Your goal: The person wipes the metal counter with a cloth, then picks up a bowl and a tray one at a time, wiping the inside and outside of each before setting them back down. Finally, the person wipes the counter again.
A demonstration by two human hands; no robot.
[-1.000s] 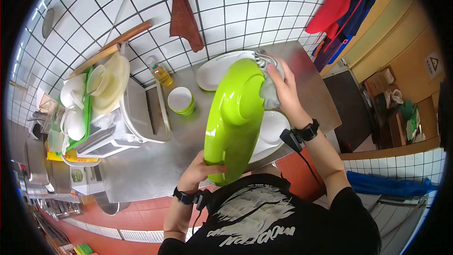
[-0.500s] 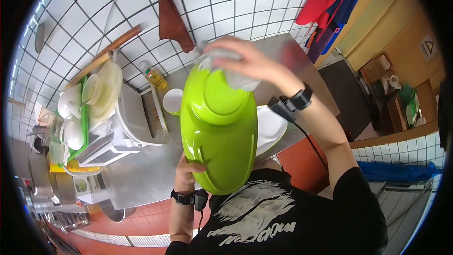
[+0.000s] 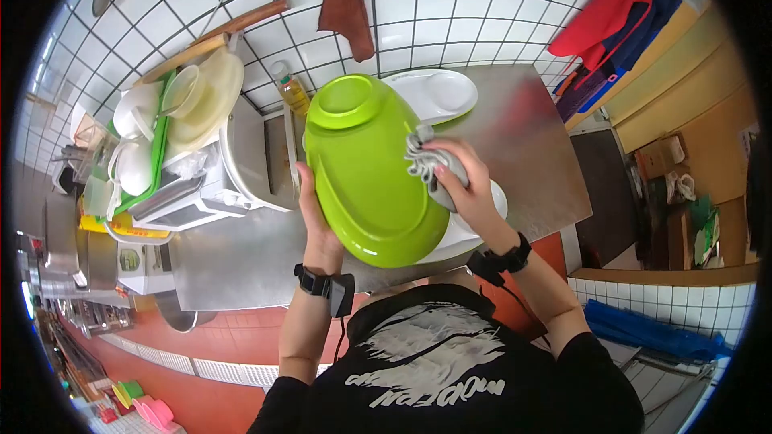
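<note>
The left hand (image 3: 319, 229) is clasping the left rim of a glossy green oval dish (image 3: 370, 185), fingers probably underneath; the right hand (image 3: 469, 183) is clutching a crumpled grey cloth (image 3: 425, 162) at its right side. Above the steel worktop (image 3: 537, 165), the dish's long axis is running toward the far edge.
</note>
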